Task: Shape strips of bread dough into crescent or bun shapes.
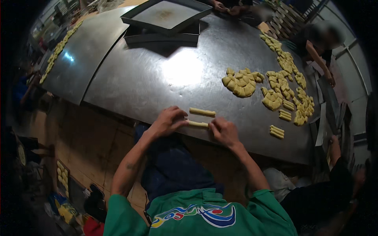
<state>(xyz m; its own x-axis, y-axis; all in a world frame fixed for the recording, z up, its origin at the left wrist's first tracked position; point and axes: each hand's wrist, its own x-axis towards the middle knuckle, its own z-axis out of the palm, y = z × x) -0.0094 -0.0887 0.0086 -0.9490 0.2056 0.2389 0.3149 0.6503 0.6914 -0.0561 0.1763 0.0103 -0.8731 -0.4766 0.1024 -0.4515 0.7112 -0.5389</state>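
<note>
Dough roll [198, 124]: lying crosswise near the front edge of the bench [134, 84], spanning the gap between left hand [171, 120] and right hand [225, 131].

Left hand: holding a half-open curl, touching the left end of the dough roll. Gripping or merely resting there: cannot tell.

Right hand: holding a tighter curl, pinching the right end of the dough roll between thumb and fingers.

Second roll [202, 112]: lying just beyond the dough roll, roughly parallel, well clear of contact.

Short rolls [277, 133]: resting in three small groups toward the right side of the bench, lying side by side within each group.

Dough pieces [241, 84]: forming a rounded cluster beyond and to the right of the second roll; spreading in further clusters toward the right edge.

Dough row [60, 50]: running along the left edge of the bench.

Trays [145, 26]: standing at the far side, stacked askew.

Co-worker's hands [227, 8]: showing at the far edge.
</note>
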